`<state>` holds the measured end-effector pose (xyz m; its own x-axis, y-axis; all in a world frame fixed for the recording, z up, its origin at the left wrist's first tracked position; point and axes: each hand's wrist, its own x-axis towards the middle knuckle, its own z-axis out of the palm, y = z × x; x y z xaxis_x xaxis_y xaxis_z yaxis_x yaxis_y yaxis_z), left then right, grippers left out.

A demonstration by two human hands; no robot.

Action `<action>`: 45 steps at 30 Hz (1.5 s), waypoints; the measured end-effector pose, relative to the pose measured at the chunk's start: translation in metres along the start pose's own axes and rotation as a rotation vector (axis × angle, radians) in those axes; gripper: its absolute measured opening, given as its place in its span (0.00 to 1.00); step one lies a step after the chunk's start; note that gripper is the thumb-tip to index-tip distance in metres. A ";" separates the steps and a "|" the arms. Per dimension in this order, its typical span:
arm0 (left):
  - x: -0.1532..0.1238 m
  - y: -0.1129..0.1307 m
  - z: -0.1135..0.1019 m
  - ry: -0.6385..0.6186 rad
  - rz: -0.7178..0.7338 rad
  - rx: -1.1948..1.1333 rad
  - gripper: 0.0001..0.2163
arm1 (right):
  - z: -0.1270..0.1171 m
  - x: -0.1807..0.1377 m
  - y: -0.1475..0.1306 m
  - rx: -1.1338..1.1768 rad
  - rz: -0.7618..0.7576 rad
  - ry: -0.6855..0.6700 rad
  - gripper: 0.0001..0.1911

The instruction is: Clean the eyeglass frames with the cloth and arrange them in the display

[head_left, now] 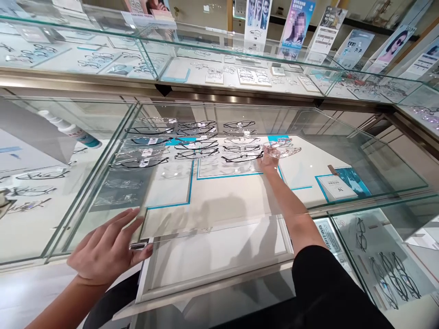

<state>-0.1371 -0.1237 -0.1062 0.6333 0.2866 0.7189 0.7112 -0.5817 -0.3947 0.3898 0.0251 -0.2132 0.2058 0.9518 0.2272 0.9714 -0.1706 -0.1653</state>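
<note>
My right hand (270,161) reaches into the glass display case, its fingers closed at the near end of a pair of pale pink eyeglasses (291,152). The fingertips are partly hidden. Just left of that hand sits a pair of black-framed glasses (242,157). More frames stand in rows to the left, several with small white tags, among them a dark pair (197,154). My left hand (106,249) rests at the case's front edge with its fingers stretched out. A small metal fitting (139,245) on the glass edge lies between its thumb and fingers.
A leaflet (339,187) lies on a blue-edged board at the right. A white bottle (73,130) stands on the left. Beyond is another glass case (240,93) of glasses, topped by upright advertising cards (298,27). More glasses (394,274) lie at lower right.
</note>
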 end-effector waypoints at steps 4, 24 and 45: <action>-0.002 0.005 -0.002 -0.035 -0.022 -0.036 0.25 | -0.002 -0.038 -0.055 -0.017 -0.171 -0.062 0.21; -0.015 0.013 0.000 -0.207 -0.181 -0.147 0.31 | -0.177 -0.234 -0.163 -0.157 -0.864 -1.093 0.16; -0.005 0.005 0.003 -0.012 -0.012 -0.045 0.42 | -0.219 0.012 0.034 -0.312 -0.466 -0.241 0.11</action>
<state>-0.1360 -0.1255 -0.1133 0.6284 0.3030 0.7164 0.7046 -0.6119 -0.3593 0.4513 -0.0249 -0.0059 -0.2461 0.9690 -0.0215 0.9493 0.2455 0.1964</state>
